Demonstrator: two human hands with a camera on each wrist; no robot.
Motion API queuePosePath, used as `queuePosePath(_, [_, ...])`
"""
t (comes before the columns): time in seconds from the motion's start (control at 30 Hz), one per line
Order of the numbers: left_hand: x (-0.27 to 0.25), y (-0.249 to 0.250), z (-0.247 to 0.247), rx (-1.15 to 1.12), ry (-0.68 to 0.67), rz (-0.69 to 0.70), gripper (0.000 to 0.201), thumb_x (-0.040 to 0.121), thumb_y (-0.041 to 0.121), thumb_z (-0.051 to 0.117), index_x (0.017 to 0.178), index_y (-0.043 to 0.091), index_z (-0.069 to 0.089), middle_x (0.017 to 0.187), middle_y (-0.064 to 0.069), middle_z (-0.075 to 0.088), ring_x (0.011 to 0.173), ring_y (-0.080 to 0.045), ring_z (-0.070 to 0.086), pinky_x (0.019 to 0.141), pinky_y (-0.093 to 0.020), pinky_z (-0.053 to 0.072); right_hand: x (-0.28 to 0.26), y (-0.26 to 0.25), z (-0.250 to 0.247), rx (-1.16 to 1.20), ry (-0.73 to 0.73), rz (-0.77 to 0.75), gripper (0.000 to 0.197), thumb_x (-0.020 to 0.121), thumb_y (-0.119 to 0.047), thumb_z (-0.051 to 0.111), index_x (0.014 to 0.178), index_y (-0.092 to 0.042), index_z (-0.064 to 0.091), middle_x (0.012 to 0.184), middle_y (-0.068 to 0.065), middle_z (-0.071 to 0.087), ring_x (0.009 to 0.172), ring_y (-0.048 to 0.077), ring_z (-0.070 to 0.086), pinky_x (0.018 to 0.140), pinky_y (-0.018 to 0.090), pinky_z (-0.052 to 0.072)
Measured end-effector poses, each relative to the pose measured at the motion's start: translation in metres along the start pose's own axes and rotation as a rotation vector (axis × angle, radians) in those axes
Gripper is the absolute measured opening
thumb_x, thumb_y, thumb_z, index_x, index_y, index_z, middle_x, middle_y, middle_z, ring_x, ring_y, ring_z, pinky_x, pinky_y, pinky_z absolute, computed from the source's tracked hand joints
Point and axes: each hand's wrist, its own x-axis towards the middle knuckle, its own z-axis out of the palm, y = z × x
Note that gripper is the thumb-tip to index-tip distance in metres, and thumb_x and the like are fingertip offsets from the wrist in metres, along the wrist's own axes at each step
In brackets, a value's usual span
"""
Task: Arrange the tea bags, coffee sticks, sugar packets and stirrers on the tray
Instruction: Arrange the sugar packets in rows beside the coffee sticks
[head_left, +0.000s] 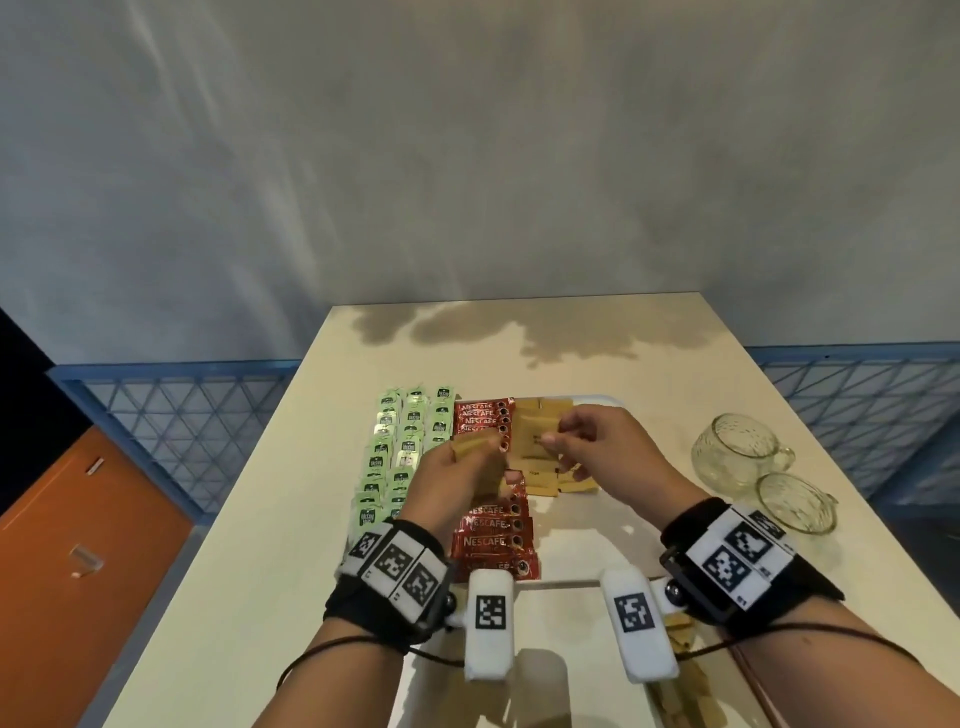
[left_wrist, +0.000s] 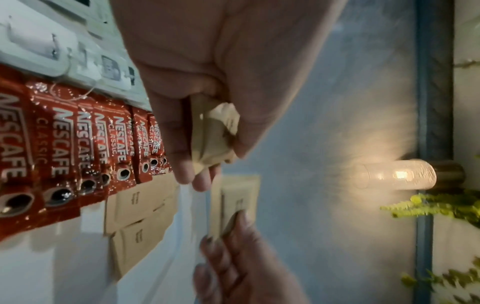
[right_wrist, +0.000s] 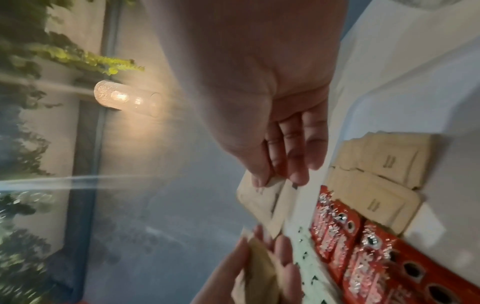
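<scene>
Two hands work above a white tray (head_left: 582, 545) on a cream table (head_left: 291, 519). Nearest, the left hand (head_left: 457, 470) clutches a bunch of tan sugar packets (left_wrist: 213, 133); just beyond, the right hand (head_left: 587, 441) pinches one packet (right_wrist: 259, 202) by its edge. Laying it flat, squared to the sugar packets already down beside the red coffee sticks (head_left: 493, 535), looks best. Bare tray remains nearer; two glass mugs (head_left: 737, 452) crowd the right.

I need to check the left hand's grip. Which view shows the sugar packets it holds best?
The left wrist view: the left hand curls round the bunched sugar packets, close and sharp. The head view shows only their tan ends past the fingers. The right wrist view catches them blurred at its lower edge.
</scene>
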Motion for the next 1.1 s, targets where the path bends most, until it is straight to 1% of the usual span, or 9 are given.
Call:
queuePosePath(0.07, [0.005,0.0,-0.007,-0.096,0.028,-0.053,0.015,0.098,0.008,0.05,0.11,0.012,0.059,0.102,-0.015,0.074,0.094,-0.028,0.072,0.081,-0.041,0.06,0.001,0.016,-0.003,0.014,0.054,0.068,0.012,0.088,-0.017,0.072,0.094,-0.008,0.068,0.085,0.006,0.071,0.063,0.012,0.064,0.054,0.019,0.049])
queuePosePath(0.13, [0.007,-0.004,-0.017,-0.117,0.054,-0.059,0.017,0.101,0.009,0.045,0.109,0.014,0.058,0.1,-0.013,0.075,0.097,-0.028,0.071,0.08,-0.039,0.06,-0.001,0.038,-0.001,-0.073,0.02,0.162,0.014,0.086,-0.019,0.073,0.092,-0.007,0.069,0.082,0.003,0.071,0.063,0.009,0.063,0.054,0.016,0.046])
queuePosePath(0.27, [0.01,-0.013,-0.031,-0.071,0.178,-0.037,0.014,0.097,0.018,0.055,0.108,0.013,0.063,0.107,-0.011,0.068,0.097,-0.025,0.066,0.075,-0.036,0.058,0.0,0.071,0.015,-0.09,-0.012,0.306,0.016,0.084,-0.015,0.076,0.083,-0.002,0.068,0.084,0.009,0.07,0.068,0.016,0.066,0.052,0.017,0.05])
queuePosePath(0.47, [0.017,-0.02,-0.038,-0.148,0.182,-0.138,0.012,0.097,0.018,0.057,0.104,0.01,0.061,0.109,-0.017,0.066,0.095,-0.03,0.068,0.079,-0.042,0.06,0.015,0.077,0.029,-0.324,0.089,0.276,0.021,0.085,-0.03,0.074,0.089,-0.018,0.058,0.089,0.0,0.065,0.083,0.02,0.065,0.078,0.04,0.056])
queuePosePath(0.57, [0.02,-0.018,-0.038,-0.213,0.169,-0.156,0.012,0.097,0.017,0.056,0.103,0.008,0.062,0.105,-0.018,0.066,0.092,-0.03,0.069,0.079,-0.042,0.06,0.019,0.075,0.033,-0.427,0.085,0.262,0.024,0.088,-0.034,0.07,0.098,-0.018,0.055,0.094,-0.001,0.064,0.089,0.02,0.063,0.079,0.038,0.053])
queuePosePath(0.73, [0.022,-0.016,-0.037,-0.326,0.146,-0.208,0.026,0.101,0.027,0.048,0.106,0.006,0.062,0.105,-0.02,0.067,0.092,-0.03,0.069,0.067,-0.037,0.062,0.019,0.075,0.038,-0.465,0.103,0.253,0.029,0.088,-0.036,0.069,0.104,-0.017,0.054,0.095,0.001,0.064,0.087,0.021,0.063,0.073,0.034,0.05])
queuePosePath(0.83, [0.022,-0.014,-0.036,-0.333,0.128,-0.213,0.027,0.1,0.029,0.05,0.107,0.006,0.061,0.107,-0.02,0.067,0.096,-0.031,0.068,0.07,-0.038,0.062,0.018,0.077,0.036,-0.407,0.119,0.259,0.032,0.086,-0.034,0.071,0.104,-0.017,0.051,0.095,0.001,0.064,0.085,0.019,0.062,0.069,0.033,0.049])
queuePosePath(0.97, [0.017,-0.016,-0.033,-0.183,0.118,-0.153,0.022,0.09,0.015,0.065,0.109,0.005,0.065,0.109,-0.015,0.069,0.098,-0.027,0.068,0.072,-0.032,0.058,0.013,0.075,0.028,-0.221,0.149,0.228,0.034,0.085,-0.032,0.074,0.105,-0.016,0.052,0.095,0.001,0.064,0.079,0.012,0.06,0.062,0.026,0.046])
queuePosePath(1.1, [0.01,-0.018,-0.025,-0.071,0.137,-0.108,0.019,0.087,0.018,0.069,0.105,0.014,0.067,0.109,-0.008,0.071,0.103,-0.024,0.065,0.081,-0.032,0.053,0.001,0.06,0.022,0.056,0.137,0.219,0.029,0.087,-0.037,0.071,0.102,-0.016,0.059,0.092,0.008,0.066,0.066,0.018,0.061,0.058,0.034,0.051])
